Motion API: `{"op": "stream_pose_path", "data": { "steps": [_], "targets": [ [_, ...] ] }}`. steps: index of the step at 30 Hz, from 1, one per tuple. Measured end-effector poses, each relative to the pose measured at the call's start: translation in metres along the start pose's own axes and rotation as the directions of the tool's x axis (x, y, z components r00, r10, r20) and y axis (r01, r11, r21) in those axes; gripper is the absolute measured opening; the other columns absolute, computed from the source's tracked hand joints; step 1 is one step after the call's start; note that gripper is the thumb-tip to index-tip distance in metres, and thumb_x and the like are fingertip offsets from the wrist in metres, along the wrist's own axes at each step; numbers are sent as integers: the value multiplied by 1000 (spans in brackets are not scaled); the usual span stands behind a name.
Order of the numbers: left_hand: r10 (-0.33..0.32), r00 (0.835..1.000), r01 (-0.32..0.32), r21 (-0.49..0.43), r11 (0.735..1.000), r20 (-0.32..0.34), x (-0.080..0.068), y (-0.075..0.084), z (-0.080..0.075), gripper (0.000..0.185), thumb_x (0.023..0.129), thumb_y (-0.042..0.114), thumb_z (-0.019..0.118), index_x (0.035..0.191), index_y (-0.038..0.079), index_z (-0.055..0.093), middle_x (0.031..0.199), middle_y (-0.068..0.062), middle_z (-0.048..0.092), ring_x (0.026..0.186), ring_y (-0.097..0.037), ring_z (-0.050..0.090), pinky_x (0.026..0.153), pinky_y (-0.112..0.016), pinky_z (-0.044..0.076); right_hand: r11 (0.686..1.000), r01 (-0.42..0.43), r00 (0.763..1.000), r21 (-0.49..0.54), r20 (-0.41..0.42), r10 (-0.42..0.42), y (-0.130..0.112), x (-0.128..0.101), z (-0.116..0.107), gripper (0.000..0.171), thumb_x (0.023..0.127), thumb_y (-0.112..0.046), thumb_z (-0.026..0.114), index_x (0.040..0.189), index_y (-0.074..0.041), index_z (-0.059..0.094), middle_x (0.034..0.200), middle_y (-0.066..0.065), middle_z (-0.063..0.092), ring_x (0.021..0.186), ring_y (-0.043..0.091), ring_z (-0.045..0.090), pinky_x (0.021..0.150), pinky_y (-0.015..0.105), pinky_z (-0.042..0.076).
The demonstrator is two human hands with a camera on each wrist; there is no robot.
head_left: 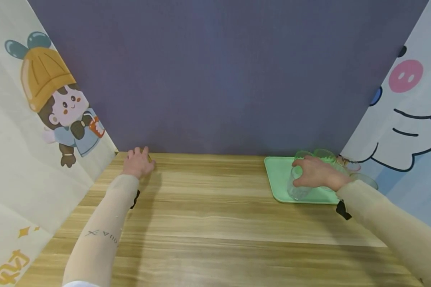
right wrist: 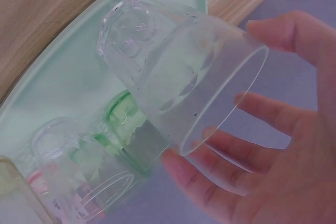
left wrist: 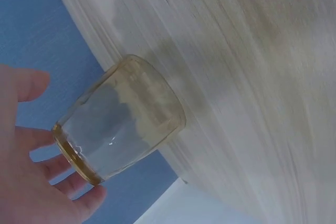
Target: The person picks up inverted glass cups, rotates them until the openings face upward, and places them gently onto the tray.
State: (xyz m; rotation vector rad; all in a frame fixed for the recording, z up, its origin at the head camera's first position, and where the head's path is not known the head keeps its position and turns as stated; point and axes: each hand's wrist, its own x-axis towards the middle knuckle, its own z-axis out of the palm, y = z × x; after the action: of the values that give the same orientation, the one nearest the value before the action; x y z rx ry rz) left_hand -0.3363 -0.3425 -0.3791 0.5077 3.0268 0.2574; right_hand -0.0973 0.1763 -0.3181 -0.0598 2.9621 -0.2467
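At the table's far left corner, my left hand (head_left: 138, 163) reaches over an amber-tinted glass (left wrist: 118, 121). Its wider end rests on the wood, and its thick amber end faces my fingers (left wrist: 86, 200). Those fingertips are right at that edge while the thumb stays apart from the glass. On the right, my right hand (head_left: 316, 173) grips a clear glass (right wrist: 173, 66) around its rim, thumb on one side and fingers on the other. The clear glass has a faceted base and stands over the front part of a mint-green tray (head_left: 278, 179).
Behind the clear glass are green glasses (right wrist: 126, 111), another clear glass (right wrist: 79, 166) and a pinkish one, partly covered by my right hand in the head view. A yellowish glass (right wrist: 18, 195) is beside them. A dark panel (head_left: 208, 79) borders the wooden table (head_left: 208, 223).
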Motion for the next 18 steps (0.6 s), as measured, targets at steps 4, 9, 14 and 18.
{"op": "stream_pose_path", "data": {
  "steps": [4, 9, 14, 18],
  "targets": [
    [-5, 1000, 5, 6, 1000, 0, 0, -1, 0, 69, 105, 34, 43, 154, -9, 25, 151, -39, 20, 136, -60, 19, 110, -71, 25, 1000, -13, 1000, 5, 8, 13, 5, 0, 1, 67, 84, -34, 74, 137, 3, 57, 138, 35, 50, 125, 58, 45, 86, 61, 49],
    [-6, 1000, 6, 9, 1000, -11, 1, -3, 1, 64, 104, 32, 46, 151, -9, 32, 145, -38, 25, 132, -58, 23, 106, -71, 31, 1000, -22, 1000, 9, 13, 22, 12, 2, 1, 68, 85, -33, 73, 138, 5, 56, 140, 37, 47, 126, 61, 43, 88, 63, 47],
    [-8, 1000, 8, 10, 1000, -24, 1, -3, 0, 61, 103, 31, 48, 149, -7, 34, 141, -37, 28, 129, -56, 25, 102, -70, 34, 999, -42, 999, 11, 20, 41, 16, 3, 0, 68, 86, -33, 73, 139, 5, 55, 141, 37, 47, 127, 62, 40, 90, 65, 45],
    [-6, 1000, 6, 8, 1000, -23, 0, -4, -2, 59, 103, 29, 47, 149, -6, 34, 142, -38, 27, 131, -57, 24, 103, -71, 32, 998, -54, 998, 29, 27, 53, 20, 2, -1, 68, 86, -32, 72, 139, 6, 54, 142, 38, 44, 129, 64, 35, 91, 68, 43]
  ]
}}
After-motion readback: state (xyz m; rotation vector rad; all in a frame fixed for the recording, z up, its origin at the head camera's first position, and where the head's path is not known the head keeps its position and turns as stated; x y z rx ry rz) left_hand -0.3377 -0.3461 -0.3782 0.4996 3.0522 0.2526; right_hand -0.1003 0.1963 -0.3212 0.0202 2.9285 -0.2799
